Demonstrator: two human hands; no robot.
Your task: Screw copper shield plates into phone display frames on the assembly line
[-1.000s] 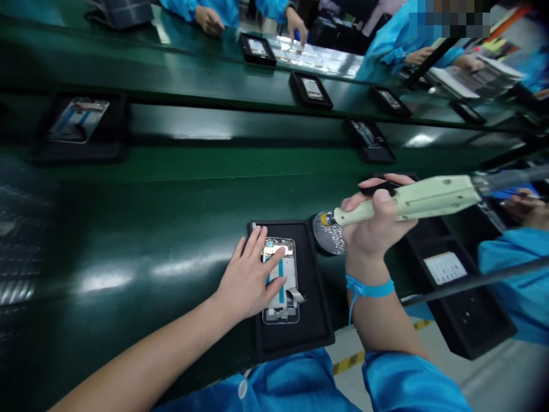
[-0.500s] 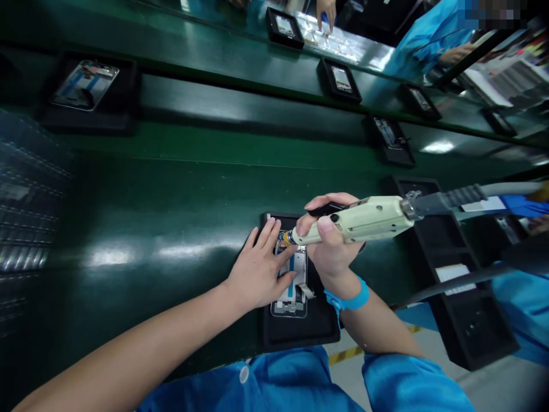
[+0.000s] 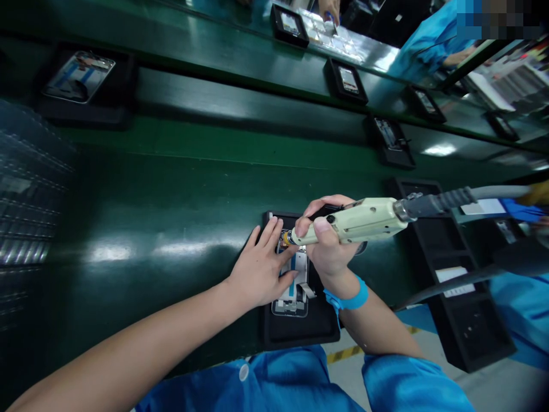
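Observation:
An opened phone (image 3: pixel 301 269) lies in a black tray (image 3: pixel 300 335) near the bench's front edge, its inner parts showing. My left hand (image 3: pixel 259 269) rests flat across the phone's left side with the fingers spread. A pale green electric screwdriver (image 3: pixel 364 223) is gripped in my right hand (image 3: pixel 330 243), tilted with its cable end to the right. The yellow-ringed tip meets the upper part of the phone, close to my left index finger; the bit's end is hidden. A blue wrist strap (image 3: pixel 354 294) circles my right wrist.
Beyond my bench, several black trays with phones stand along the line, one tray (image 3: pixel 124 111) at the far left. Clear plastic trays (image 3: pixel 30 189) are stacked at left. A compartmented black box (image 3: pixel 472 320) and a cable (image 3: pixel 450 280) lie right. Co-workers' hands (image 3: pixel 329 10) work across the line.
The view has shifted slightly. My left hand stays in place on the phone, and the screwdriver has barely moved. The co-worker's hand at the top has shifted a little.

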